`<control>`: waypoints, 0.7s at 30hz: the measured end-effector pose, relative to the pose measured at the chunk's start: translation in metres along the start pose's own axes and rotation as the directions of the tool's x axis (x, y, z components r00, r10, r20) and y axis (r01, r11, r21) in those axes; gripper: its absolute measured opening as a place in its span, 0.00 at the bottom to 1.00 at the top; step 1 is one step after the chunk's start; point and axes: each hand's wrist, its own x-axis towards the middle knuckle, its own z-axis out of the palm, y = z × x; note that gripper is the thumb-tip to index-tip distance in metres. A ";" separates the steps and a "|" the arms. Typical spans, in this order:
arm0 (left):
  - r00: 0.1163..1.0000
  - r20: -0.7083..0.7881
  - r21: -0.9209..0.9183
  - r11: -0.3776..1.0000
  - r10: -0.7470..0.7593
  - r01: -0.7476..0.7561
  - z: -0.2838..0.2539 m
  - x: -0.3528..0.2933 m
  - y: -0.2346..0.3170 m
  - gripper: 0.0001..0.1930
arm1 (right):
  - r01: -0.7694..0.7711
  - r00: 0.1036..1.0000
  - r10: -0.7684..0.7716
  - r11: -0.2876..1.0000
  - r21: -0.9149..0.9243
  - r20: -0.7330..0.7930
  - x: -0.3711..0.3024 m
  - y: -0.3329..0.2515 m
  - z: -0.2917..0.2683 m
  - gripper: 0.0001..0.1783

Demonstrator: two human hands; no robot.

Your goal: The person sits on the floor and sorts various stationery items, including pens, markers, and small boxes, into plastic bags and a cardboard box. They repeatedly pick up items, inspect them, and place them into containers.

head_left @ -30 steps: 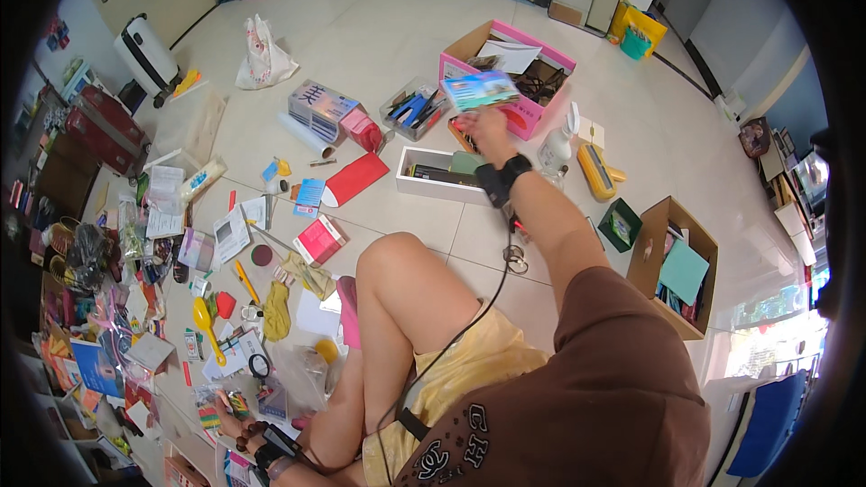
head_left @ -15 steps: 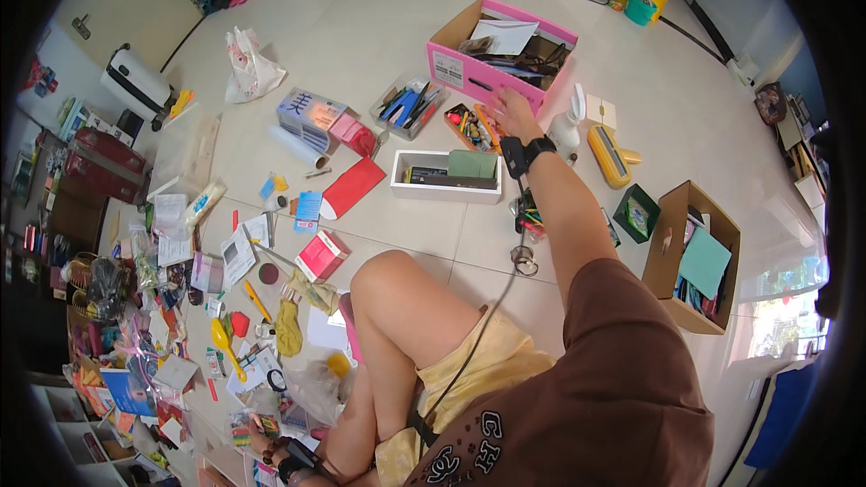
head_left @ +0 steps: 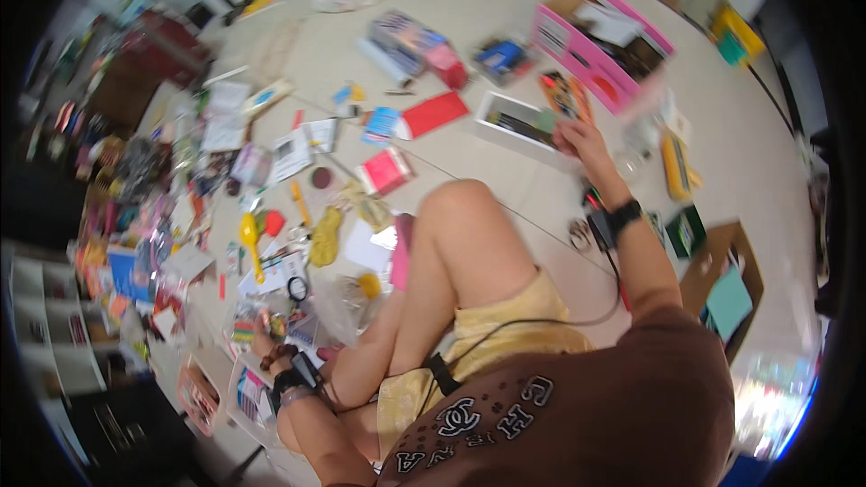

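My right hand is over the right end of a white open box. Its fingers are curled together, and motion blur hides what they hold, if anything. Inside that box lie a green piece and dark flat things. Behind it sits an orange tray of small colourful items, against the pink box. Low on the left, my left hand is closed at the edge of a small packet with coloured stripes, beside my bent leg.
Clutter covers the floor on the left, with a yellow scoop and yellow-green gloves. A red envelope and a pink-red box lie ahead. At right stand a yellow case and a cardboard box. A cable runs to my right wrist.
The view has swung, shifting the scene right and, at the left, upward. My right hand has drawn back from beside the pink box to the white box, its fingers now curled.
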 end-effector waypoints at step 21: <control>0.980 0.015 -0.342 0.923 0.196 -0.179 0.028 -0.019 0.015 0.17 | 0.306 0.546 0.251 0.828 -0.469 0.799 0.037 -0.026 0.394 0.15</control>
